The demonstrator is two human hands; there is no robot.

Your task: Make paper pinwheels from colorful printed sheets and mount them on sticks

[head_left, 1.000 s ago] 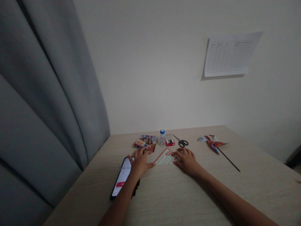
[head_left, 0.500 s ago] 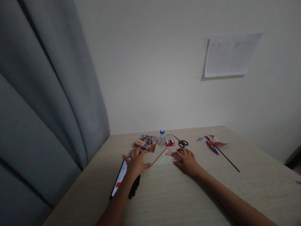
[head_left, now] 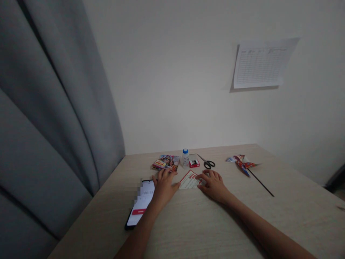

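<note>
A folded triangle of printed paper (head_left: 189, 181), pale with red edging and red labels, lies flat on the table. My right hand (head_left: 213, 184) rests over its right side, with bent fingers and thumb holding it against the tabletop. At its left corner, my left hand (head_left: 165, 184) has its thumb by the edge while the other fingers are spread forward, just in front of a glossy stack of printed leaflets (head_left: 169, 160). Beneath the left forearm, partly covered, is a phone (head_left: 140, 207) with a lit screen.
Behind the paper stand a blue-capped bottle (head_left: 185, 158) and a small red box (head_left: 194, 163), with black-handled scissors (head_left: 208, 164) beside them. A paper pinwheel (head_left: 244, 165) on a dark stick lies at the right. Grey curtain (head_left: 67, 108) hangs along the left side.
My left hand has shifted right, from over the phone to the folded paper's left corner, so more of the phone shows. My right hand stays on the paper.
</note>
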